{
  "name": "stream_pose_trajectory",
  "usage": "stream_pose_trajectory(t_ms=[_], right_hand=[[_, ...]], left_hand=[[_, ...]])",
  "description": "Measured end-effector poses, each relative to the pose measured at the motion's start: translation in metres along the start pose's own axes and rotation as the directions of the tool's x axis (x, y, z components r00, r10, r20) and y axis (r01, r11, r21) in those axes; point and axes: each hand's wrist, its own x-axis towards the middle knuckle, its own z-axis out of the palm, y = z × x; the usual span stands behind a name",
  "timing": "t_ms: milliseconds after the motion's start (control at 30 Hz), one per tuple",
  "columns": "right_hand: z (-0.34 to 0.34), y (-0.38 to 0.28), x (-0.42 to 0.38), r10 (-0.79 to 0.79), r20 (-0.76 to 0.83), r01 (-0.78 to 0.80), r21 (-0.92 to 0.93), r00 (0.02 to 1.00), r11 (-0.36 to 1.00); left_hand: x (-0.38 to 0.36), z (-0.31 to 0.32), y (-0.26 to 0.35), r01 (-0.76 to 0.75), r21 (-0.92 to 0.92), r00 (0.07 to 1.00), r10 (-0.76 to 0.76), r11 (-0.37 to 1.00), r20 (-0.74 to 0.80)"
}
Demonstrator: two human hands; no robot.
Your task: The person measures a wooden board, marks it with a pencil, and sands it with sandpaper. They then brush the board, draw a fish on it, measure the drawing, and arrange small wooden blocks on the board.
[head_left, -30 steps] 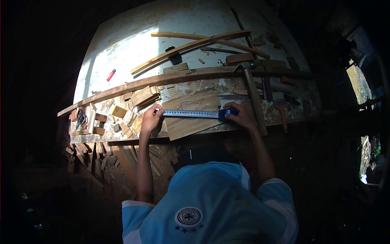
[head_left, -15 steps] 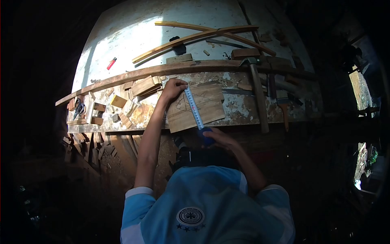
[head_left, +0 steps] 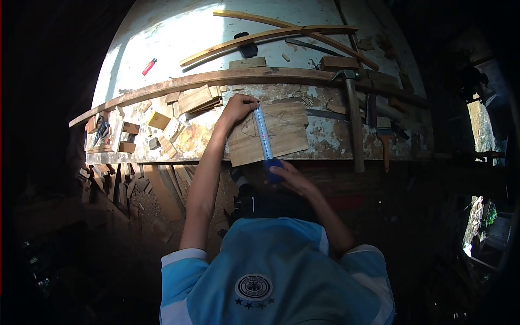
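Note:
A thin wooden board with pencil lines on it lies at the front edge of the workbench. Across it runs the pulled-out blade of a tape measure, whose blue case sits just off the bench's near edge. My right hand is wrapped round that case. At the board's far side, my left hand pinches the blade's end with closed fingers. Both hands keep the blade stretched over the board, slightly slanted.
Right of the board lie a hammer and a paintbrush. A long wooden strip crosses the workbench. Wood offcuts, scissors and a red lighter are on the left; two crossed sticks lie behind.
The view has shifted a little, so the bench appears higher. The blade now lies more upright across the board, its visible length slightly shorter. Both hands keep their hold.

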Motion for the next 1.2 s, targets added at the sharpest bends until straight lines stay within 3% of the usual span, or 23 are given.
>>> stream_pose_trajectory(t_ms=[367,467,533,633,733,767,867,900,1000,1133,1200], right_hand=[[-0.001,0.019,0.010,-0.070,-0.113,0.065,-0.043,0.991,0.997],[-0.001,0.008,0.012,-0.037,-0.195,0.024,-0.066,0.980,0.998],[0.012,-0.019,-0.008,-0.037,-0.190,0.039,0.005,0.981,0.999],[0.038,-0.048,-0.020,-0.163,-0.340,0.138,-0.096,0.926,0.986],[0.030,-0.046,-0.006,-0.124,-0.312,0.074,-0.166,0.942,0.983],[0.028,-0.047,-0.002,-0.119,-0.301,0.056,-0.209,0.946,0.976],[0.036,-0.063,-0.011,-0.244,-0.308,0.126,-0.358,0.920,0.925],[0.035,-0.057,-0.005,-0.380,-0.359,0.247,-0.365,0.852,0.898],[0.027,-0.048,0.009,-0.509,-0.363,0.402,-0.333,0.780,0.853],[0.021,-0.066,0.009,-0.551,-0.380,0.323,-0.517,0.743,0.792],[0.021,-0.069,0.004,-0.644,-0.384,0.379,-0.571,0.662,0.729]], left_hand=[[-0.005,0.000,0.004,-0.046,-0.030,0.999,0.047,0.998,0.018],[0.001,0.006,-0.007,-0.181,0.158,0.983,0.184,0.971,-0.002],[0.005,0.007,-0.011,-0.096,0.034,0.992,0.093,0.995,0.080],[0.011,0.002,-0.009,-0.054,-0.088,0.979,0.069,0.995,0.190],[0.014,-0.003,-0.006,-0.002,-0.145,0.956,0.045,0.989,0.290],[0.016,-0.004,-0.011,0.040,-0.258,0.954,0.040,0.965,0.297],[0.007,-0.016,-0.013,0.115,-0.472,0.954,0.034,0.874,0.297],[0.000,-0.022,-0.005,0.057,-0.437,0.960,0.072,0.898,0.272],[-0.014,-0.030,0.014,-0.086,-0.289,0.929,0.182,0.953,0.322],[-0.023,-0.021,0.039,-0.005,-0.389,0.870,0.196,0.921,0.452],[-0.022,-0.012,0.043,0.013,-0.439,0.876,0.201,0.899,0.438]])
